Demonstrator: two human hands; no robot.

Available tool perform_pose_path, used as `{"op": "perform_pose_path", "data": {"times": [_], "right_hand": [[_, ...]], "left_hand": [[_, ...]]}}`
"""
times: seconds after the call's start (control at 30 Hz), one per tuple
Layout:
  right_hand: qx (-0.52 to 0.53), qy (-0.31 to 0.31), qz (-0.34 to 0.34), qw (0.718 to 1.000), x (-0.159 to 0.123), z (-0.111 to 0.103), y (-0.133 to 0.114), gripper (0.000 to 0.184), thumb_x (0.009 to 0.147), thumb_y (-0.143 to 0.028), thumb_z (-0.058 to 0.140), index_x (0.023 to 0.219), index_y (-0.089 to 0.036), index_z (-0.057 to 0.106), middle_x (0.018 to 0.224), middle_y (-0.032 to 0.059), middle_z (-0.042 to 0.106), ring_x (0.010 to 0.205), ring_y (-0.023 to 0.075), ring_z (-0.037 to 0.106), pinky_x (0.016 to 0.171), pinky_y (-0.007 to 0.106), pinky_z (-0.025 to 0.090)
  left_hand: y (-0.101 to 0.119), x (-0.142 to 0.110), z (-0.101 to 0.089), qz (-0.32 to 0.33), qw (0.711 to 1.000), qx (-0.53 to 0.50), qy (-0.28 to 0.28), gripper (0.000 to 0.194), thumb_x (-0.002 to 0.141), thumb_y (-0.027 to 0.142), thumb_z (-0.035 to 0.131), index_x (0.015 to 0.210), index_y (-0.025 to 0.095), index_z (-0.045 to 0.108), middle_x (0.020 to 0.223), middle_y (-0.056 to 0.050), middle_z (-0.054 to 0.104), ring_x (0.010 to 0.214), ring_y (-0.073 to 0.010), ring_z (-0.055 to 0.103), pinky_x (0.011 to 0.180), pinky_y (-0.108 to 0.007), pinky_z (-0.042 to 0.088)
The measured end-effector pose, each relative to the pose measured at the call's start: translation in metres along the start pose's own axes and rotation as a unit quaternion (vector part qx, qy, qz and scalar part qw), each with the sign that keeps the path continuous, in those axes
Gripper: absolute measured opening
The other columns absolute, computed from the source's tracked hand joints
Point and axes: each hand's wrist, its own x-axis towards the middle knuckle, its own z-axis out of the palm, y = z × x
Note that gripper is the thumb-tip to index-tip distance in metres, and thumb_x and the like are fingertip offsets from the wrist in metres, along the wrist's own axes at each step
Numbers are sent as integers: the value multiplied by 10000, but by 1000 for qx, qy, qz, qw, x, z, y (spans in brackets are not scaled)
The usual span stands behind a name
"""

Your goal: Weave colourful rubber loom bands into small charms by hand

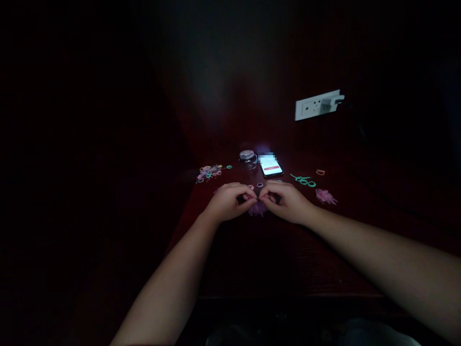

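Observation:
Over a dark red wooden table point(273, 259), my left hand point(226, 202) and my right hand point(286, 202) meet fingertip to fingertip. Both are closed in a pinch on a small purple bundle of rubber bands point(257, 208) that hangs between and just below them. Loose pink and purple bands point(255, 185) lie just beyond my fingers. The room is very dark, so the fine detail of the bundle is hard to make out.
A lit phone point(271, 167) lies behind the hands, beside a small round clear container point(247, 155). Several mixed coloured bands point(209, 173) sit at the left, a green band chain point(303, 180) and another purple bundle point(326, 196) at the right. A white wall socket point(317, 105) holds a plug.

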Motion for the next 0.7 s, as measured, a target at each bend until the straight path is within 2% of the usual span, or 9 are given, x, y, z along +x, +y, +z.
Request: {"op": "perform_pose_path", "data": {"times": [0.27,0.7], "right_hand": [[-8,3,13,1000,-1,0,2,61,801,-121,581,776,-169,610,683,-15,515,583,102,451,542,226,346],[-19,2,23,1000,0,1,1,59,794,-120,573,771,-168,599,675,-14,519,584,103,451,544,227,347]], "left_hand": [[-1,-1,1,-28,999,16,6,86,802,266,676,830,185,682,761,-6,662,680,-109,604,655,-235,470],[2,-1,0,-23,1000,0,5,111,810,265,659,880,179,671,804,-17,673,699,-111,615,669,-245,487]]}}
